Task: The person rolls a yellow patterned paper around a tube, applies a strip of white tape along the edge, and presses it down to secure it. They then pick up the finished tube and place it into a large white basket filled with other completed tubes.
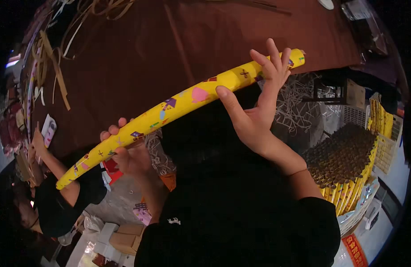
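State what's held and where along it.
A long yellow patterned tube: the left hand grips it between its middle and lower-left end. The open right hand is spread across it near the upper-right end; whether it grips is unclear.

A workshop, by the look around me: densely bundled yellow patterned tubes (341,164), tangled pale thin strips (299,107), a broad brown tabletop (223,38).

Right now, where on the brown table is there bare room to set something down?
The brown table is bare between the tan strips and the yellow tube, and also beyond the right hand. Its left side is crowded by those strips, a white printed item and another person's hand. Off the table at right stand packed yellow rolls.
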Tool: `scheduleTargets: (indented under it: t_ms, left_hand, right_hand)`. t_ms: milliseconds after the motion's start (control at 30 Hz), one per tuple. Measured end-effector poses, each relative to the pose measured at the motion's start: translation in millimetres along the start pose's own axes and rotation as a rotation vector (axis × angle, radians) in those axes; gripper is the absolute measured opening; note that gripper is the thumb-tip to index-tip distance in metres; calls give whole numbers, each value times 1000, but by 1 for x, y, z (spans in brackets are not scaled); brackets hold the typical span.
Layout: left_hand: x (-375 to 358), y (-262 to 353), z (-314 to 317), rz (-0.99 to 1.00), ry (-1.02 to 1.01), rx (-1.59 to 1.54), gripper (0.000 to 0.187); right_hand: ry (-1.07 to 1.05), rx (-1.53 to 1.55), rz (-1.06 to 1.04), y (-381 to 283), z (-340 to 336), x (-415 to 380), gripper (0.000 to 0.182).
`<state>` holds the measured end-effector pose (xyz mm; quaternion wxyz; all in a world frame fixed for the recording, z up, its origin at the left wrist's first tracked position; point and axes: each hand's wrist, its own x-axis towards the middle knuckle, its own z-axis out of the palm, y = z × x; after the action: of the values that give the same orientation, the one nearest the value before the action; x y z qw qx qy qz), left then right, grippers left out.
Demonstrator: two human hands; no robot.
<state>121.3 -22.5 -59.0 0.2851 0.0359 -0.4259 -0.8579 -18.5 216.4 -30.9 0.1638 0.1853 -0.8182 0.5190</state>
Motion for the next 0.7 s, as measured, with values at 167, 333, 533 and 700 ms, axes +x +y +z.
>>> scheduleTargets:
  t_ms: [167, 333, 533, 700]
  left_hand:
    - [5, -1, -5, 43, -73, 38, 38]
    - [5, -3, 3, 43, -62, 2, 38]
    - [5, -9, 3, 40, -59, -11, 35]
    - [5, -8, -4, 40, -76, -6, 36]
  right_hand:
    - [-48, -83, -21, 2, 17, -3, 57]
    - [-89, -38, 2, 3, 10, -2, 52]
    - [-48, 116, 1, 8, 9, -5, 56]
    - [-39, -74, -11, -1, 17, 0, 66]
